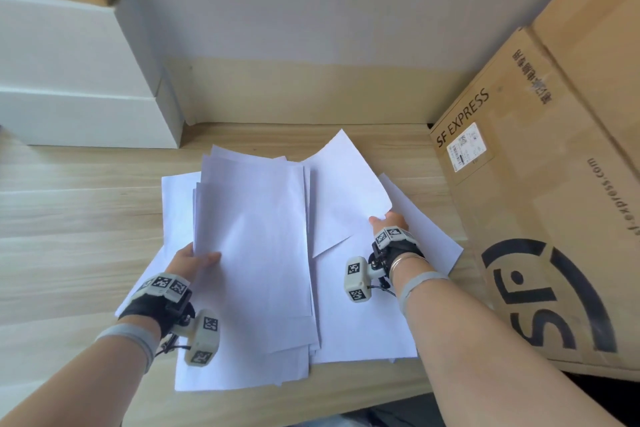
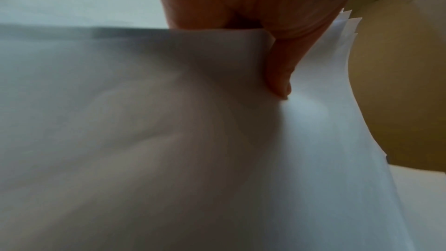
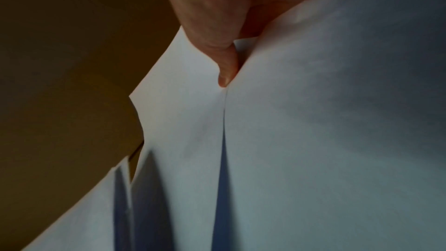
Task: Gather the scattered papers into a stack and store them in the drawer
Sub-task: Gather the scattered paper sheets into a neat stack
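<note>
Several white sheets of paper (image 1: 363, 315) lie spread and overlapping on the wooden desk (image 1: 76, 211). My left hand (image 1: 194, 262) pinches the lower left corner of a lifted bunch of sheets (image 1: 256, 229), thumb on top; the left wrist view shows the thumb (image 2: 281, 75) pressing those sheets (image 2: 337, 140). My right hand (image 1: 386, 222) pinches the edge of a single raised sheet (image 1: 343, 184) at the right of the pile. In the right wrist view its thumb (image 3: 224, 72) lies on that paper (image 3: 313, 140). No drawer is in view.
A large brown SF Express cardboard box (image 1: 540, 204) stands close on the right, almost touching the papers. White boxes (image 1: 79, 80) are stacked at the back left, with a brown one on top. A grey wall rises behind the desk.
</note>
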A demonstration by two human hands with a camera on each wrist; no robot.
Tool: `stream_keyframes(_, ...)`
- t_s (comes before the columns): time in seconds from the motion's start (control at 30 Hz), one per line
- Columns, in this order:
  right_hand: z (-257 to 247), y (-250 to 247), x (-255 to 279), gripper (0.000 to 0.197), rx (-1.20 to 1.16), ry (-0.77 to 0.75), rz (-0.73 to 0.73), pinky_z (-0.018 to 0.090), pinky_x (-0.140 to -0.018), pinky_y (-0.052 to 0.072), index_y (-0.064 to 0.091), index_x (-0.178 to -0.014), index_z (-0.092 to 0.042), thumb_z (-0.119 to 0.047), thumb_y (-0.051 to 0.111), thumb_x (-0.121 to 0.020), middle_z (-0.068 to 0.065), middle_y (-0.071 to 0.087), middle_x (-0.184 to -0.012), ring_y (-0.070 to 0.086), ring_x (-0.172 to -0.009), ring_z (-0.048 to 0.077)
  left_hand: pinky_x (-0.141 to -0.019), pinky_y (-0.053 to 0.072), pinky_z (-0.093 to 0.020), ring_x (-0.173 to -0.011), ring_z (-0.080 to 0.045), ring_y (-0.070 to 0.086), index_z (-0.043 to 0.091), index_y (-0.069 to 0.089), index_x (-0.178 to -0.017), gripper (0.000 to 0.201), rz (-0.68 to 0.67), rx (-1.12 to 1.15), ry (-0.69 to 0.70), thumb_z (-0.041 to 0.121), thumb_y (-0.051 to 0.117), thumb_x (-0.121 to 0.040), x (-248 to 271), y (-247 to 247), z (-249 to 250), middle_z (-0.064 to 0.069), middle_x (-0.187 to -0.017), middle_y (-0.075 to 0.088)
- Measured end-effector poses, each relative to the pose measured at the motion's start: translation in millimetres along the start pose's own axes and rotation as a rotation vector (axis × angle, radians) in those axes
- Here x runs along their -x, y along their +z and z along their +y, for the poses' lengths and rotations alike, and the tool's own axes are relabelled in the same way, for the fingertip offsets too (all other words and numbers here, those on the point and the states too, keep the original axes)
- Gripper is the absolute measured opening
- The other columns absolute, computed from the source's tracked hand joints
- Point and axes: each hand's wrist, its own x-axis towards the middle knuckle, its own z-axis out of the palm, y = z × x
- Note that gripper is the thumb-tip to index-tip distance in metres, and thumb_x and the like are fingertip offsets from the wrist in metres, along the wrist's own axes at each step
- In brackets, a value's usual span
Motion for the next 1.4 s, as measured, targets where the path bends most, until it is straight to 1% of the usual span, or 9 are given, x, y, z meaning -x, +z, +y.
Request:
stream_keyframes(0.17,45,-20,-2,0.009,0.041,0.113,-0.004,0.023,-0.064,0.041,0.054,-0.087,-0.009,-0.013,0.048,-0.093,0.014,0.056,-0.103,0.05,-0.087,0.025,-0.071,0.046,-0.041,-0.071,-0.03,0.055,0.001,0.053,-0.106,0.019,-0.033,-0.008,0.006,0.0,0.056,-0.087,-3,15,7,-0.017,-0.079,0.057)
stream_keyframes(0.23,63,-23,0,0.01,0.023,0.157,-0.014,0.019,-0.056,0.035,0.053,-0.102,-0.011,-0.014,0.049,-0.094,0.011,0.055,-0.12,0.046,-0.092,0.021,-0.071,0.046,-0.042,-0.074,-0.032,0.056,0.002,0.054,-0.107,0.021,-0.046,-0.029,0.002,0.002,0.058,-0.087,-4,21,7,-0.018,-0.081,0.058)
stream_keyframes(0.37,90,-24,3,0.019,0.108,0.275,-0.017,0.022,-0.074,0.05,0.062,-0.103,-0.006,-0.015,0.051,-0.091,0.007,0.056,-0.097,0.056,-0.103,0.023,-0.073,0.047,-0.043,-0.078,-0.034,0.056,0.004,0.055,-0.106,0.021,-0.063,-0.085,-0.004,0.005,0.06,-0.086,-6,28,4,-0.019,-0.083,0.058)
stream_keyframes(0.53,101,-21,1,0.036,-0.07,0.273,0.057,0.015,-0.089,0.046,0.048,-0.131,-0.006,-0.011,0.044,-0.096,0.01,0.047,-0.138,0.049,-0.125,0.027,-0.08,0.044,-0.046,-0.067,-0.03,0.055,0.004,0.054,-0.102,0.017,-0.036,-0.128,-0.01,0.002,0.06,-0.085,-10,31,3,-0.018,-0.074,0.056)
stream_keyframes(0.63,100,-28,0,0.039,-0.22,0.197,0.073,0.003,-0.04,0.039,0.027,-0.139,0.012,0.001,0.026,-0.101,0.032,0.037,-0.138,0.039,-0.129,0.042,-0.083,0.046,-0.048,-0.072,-0.032,0.056,0.005,0.054,-0.104,0.02,-0.027,-0.143,-0.02,0.004,0.061,-0.085,-10,29,3,-0.018,-0.077,0.058)
stream_keyframes(0.77,106,-30,-10,0.034,-0.267,0.232,0.226,0.029,-0.075,0.045,0.047,-0.127,0.003,-0.002,0.046,-0.093,0.023,0.061,-0.116,0.057,-0.095,0.028,-0.082,0.045,-0.047,-0.072,-0.031,0.056,0.005,0.055,-0.104,0.02,-0.014,-0.147,-0.017,0.004,0.061,-0.085,-9,28,5,-0.017,-0.077,0.057)
stream_keyframes(0.9,98,-44,-3,0.04,-0.225,0.141,0.297,0.039,-0.094,0.044,0.043,-0.132,0.003,-0.006,0.051,-0.094,0.02,0.054,-0.132,0.054,-0.119,0.034,-0.084,0.046,-0.047,-0.079,-0.033,0.056,0.005,0.055,-0.105,0.021,0.004,-0.16,-0.013,0.005,0.062,-0.085,-7,24,6,-0.017,-0.079,0.058)
stream_keyframes(1.1,89,-75,-11,0.043,-0.23,0.045,0.34,0.041,-0.099,0.043,0.049,-0.129,-0.004,-0.019,0.057,-0.089,0.014,0.056,-0.132,0.055,-0.12,0.034,-0.089,0.046,-0.05,-0.084,-0.034,0.056,0.005,0.057,-0.105,0.021,0.037,-0.189,-0.002,0.003,0.062,-0.084,1,20,10,-0.015,-0.077,0.058)
stream_keyframes(1.4,63,-107,-22,0.033,-0.465,-0.11,0.327,0.025,-0.08,0.04,0.057,-0.117,0.006,-0.003,0.058,-0.085,0.02,0.064,-0.118,0.062,-0.105,0.029,-0.09,0.047,-0.051,-0.087,-0.035,0.056,0.003,0.056,-0.109,0.024,0.059,-0.197,-0.005,0.002,0.059,-0.085,11,22,12,-0.022,-0.096,0.058)
